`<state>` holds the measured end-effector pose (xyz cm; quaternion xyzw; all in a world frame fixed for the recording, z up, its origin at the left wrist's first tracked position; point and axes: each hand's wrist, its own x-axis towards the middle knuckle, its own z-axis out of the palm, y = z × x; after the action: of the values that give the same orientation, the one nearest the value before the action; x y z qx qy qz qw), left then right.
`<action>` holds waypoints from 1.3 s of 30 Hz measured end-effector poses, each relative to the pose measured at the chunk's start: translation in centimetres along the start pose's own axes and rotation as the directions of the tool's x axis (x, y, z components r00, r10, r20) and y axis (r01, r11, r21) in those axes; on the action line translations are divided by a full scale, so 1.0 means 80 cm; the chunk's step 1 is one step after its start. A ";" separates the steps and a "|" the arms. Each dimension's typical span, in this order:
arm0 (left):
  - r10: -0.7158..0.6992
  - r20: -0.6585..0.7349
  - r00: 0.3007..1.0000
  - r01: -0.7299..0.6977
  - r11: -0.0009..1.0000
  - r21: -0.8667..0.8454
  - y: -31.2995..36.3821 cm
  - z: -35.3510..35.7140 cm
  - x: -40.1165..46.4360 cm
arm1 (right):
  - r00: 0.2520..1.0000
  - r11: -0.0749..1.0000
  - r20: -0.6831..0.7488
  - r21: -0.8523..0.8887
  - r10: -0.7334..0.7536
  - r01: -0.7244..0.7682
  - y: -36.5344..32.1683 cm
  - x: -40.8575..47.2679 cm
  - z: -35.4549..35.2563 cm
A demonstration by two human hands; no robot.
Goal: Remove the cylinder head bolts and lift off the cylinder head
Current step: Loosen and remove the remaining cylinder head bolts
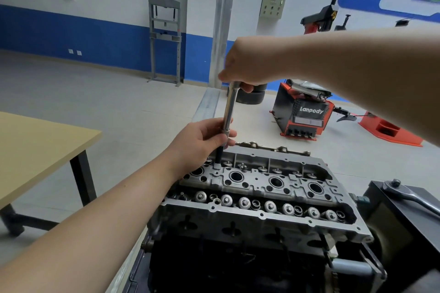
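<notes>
The grey cylinder head [257,197] sits on top of a dark engine block [226,257], its valve springs and spark plug wells exposed. A long chrome extension bar [230,107] stands nearly upright over the head's far left corner, with a black bit at its lower end going into a bolt hole [217,164]. My left hand [204,140] is wrapped around the bar's lower end. My right hand [247,64] grips the top of the bar from above; the tool's handle is hidden inside it.
A ratchet wrench [409,195] lies on a black box to the right of the engine. A wooden table [35,150] stands at the left. A red and black tyre machine [304,112] and a grey shop press [165,40] stand on the floor behind.
</notes>
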<state>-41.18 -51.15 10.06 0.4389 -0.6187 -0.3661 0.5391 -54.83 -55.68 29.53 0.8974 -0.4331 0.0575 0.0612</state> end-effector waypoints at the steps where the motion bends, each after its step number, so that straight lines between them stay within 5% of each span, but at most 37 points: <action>1: -0.004 -0.008 1.000 0.004 1.000 0.012 0.000 0.000 0.000 | 0.997 0.996 0.001 0.049 0.075 -0.075 -0.002 0.002 -0.001; 5: -0.006 -0.101 0.995 0.006 1.000 0.005 0.003 0.002 0.001 | 0.985 0.981 0.094 0.119 0.145 -0.155 -0.008 0.003 0.000; 11: 0.021 -0.252 0.968 0.017 0.989 0.147 0.005 0.004 0.000 | 0.986 0.974 -0.002 -0.154 -0.166 0.164 -0.007 -0.001 0.004; 15: 0.029 -0.151 0.988 0.006 0.973 0.229 0.000 0.002 0.000 | 0.987 0.981 -0.045 -0.125 -0.156 0.150 -0.001 -0.002 0.009; 17: -0.006 -0.029 1.000 0.008 0.995 0.096 -0.001 0.001 0.000 | 0.990 0.991 -0.141 0.130 -0.005 0.024 -0.011 -0.003 0.025; 18: -0.007 0.010 1.000 0.006 0.999 0.048 0.000 0.001 -0.001 | 0.978 0.926 -0.179 0.377 0.104 -0.029 -0.019 -0.005 0.037; 20: 0.030 -0.015 0.999 -0.028 0.995 0.100 0.005 0.003 -0.003 | 0.932 0.475 -0.141 0.879 0.334 -0.037 -0.042 -0.013 0.068; 22: 0.039 -0.096 0.995 -0.007 0.951 0.308 0.005 0.005 0.001 | 0.838 0.037 -0.066 0.998 0.542 0.055 -0.073 -0.017 0.094; 24: 0.002 -0.156 0.988 0.073 0.877 0.475 0.001 0.006 0.012 | 0.720 -0.059 -0.043 0.992 0.692 0.115 -0.096 -0.014 0.109; 27: -0.065 -0.112 0.992 0.121 0.766 0.631 -0.002 0.006 0.017 | 0.620 0.024 -0.138 0.982 0.772 0.188 -0.101 -0.003 0.116; 30: 0.007 -0.114 0.993 0.054 0.852 0.521 0.000 0.005 0.004 | 0.714 0.210 -0.252 0.966 0.653 0.149 -0.087 0.006 0.117; 31: 0.027 -0.103 0.994 0.016 0.918 0.397 -0.002 0.005 -0.002 | 0.783 0.173 -0.202 0.977 0.588 0.122 -0.076 0.009 0.115; 33: -0.017 -0.049 0.999 0.023 0.992 0.125 -0.004 0.006 -0.010 | 0.951 -0.089 0.007 0.996 0.310 0.022 -0.045 0.012 0.109; 35: -0.015 -0.039 0.999 0.018 0.997 0.074 -0.001 0.009 -0.009 | 0.996 -0.215 0.069 0.973 -0.059 -0.080 -0.014 0.008 0.103; 36: -0.012 -0.044 0.999 0.015 0.997 0.071 0.002 0.010 -0.008 | 0.990 -0.229 0.063 0.969 -0.128 -0.091 -0.006 0.004 0.101; 39: 0.001 -0.080 0.997 0.005 0.997 0.081 0.005 0.011 -0.005 | 0.988 -0.241 0.054 0.970 0.143 -0.018 -0.026 -0.005 0.105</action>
<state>-42.06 -50.67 10.14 0.4753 -0.6103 -0.3234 0.5450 -53.06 -55.41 21.08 0.5689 -0.2774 0.4153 -0.6534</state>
